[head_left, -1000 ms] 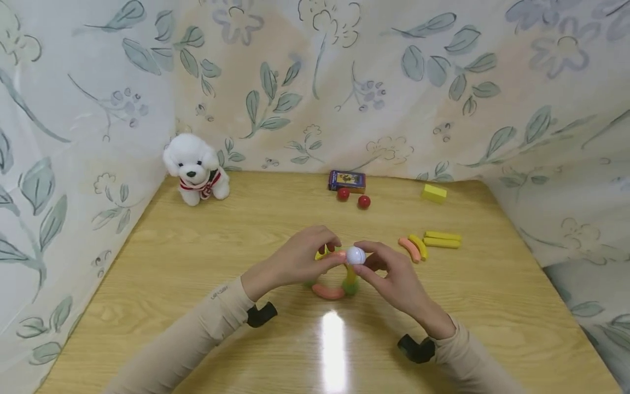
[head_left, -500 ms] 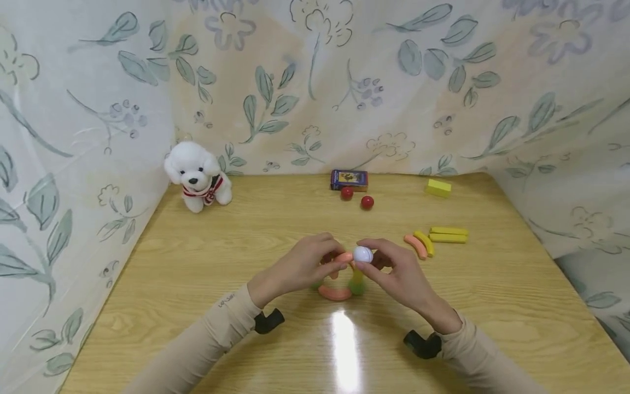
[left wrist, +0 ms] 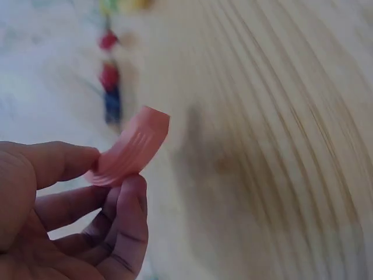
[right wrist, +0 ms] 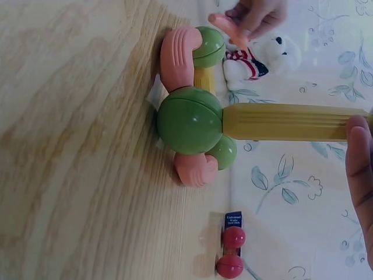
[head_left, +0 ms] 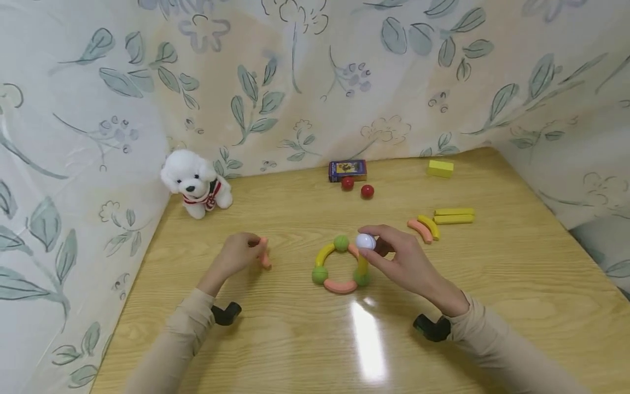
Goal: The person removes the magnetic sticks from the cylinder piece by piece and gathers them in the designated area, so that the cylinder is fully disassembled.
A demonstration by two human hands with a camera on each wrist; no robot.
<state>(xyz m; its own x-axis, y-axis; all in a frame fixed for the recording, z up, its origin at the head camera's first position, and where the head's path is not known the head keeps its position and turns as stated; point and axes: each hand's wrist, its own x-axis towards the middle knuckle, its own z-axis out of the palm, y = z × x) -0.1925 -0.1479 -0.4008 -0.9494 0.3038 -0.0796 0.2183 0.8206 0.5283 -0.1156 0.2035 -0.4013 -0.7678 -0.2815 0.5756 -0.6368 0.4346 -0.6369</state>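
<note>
A ring of toy pieces [head_left: 339, 266] lies on the wooden table [head_left: 295, 339], made of green balls [right wrist: 189, 119], yellow rods [right wrist: 288, 121] and pink curved pieces [right wrist: 178, 58]. My right hand [head_left: 375, 253] pinches a white ball [head_left: 365, 241] at the ring's far right side. One of its fingers [right wrist: 358, 169] shows at the end of the yellow rod. My left hand [head_left: 252, 250] is apart from the ring, to its left. It pinches a loose pink curved piece [left wrist: 131, 154] between thumb and fingers [left wrist: 131, 198], held just above the table.
A white plush dog [head_left: 197, 183] sits at the far left. A card box [head_left: 347, 170], two red balls [head_left: 367, 191] and a yellow block [head_left: 439, 168] lie at the back. Yellow sticks [head_left: 454, 215] and curved pieces [head_left: 423, 229] lie to the right. Floral curtains surround the table.
My left hand has drawn away from the ring to the left, carrying a pink curved piece. My right hand stays at the ring with the white ball. The ring is now uncovered.
</note>
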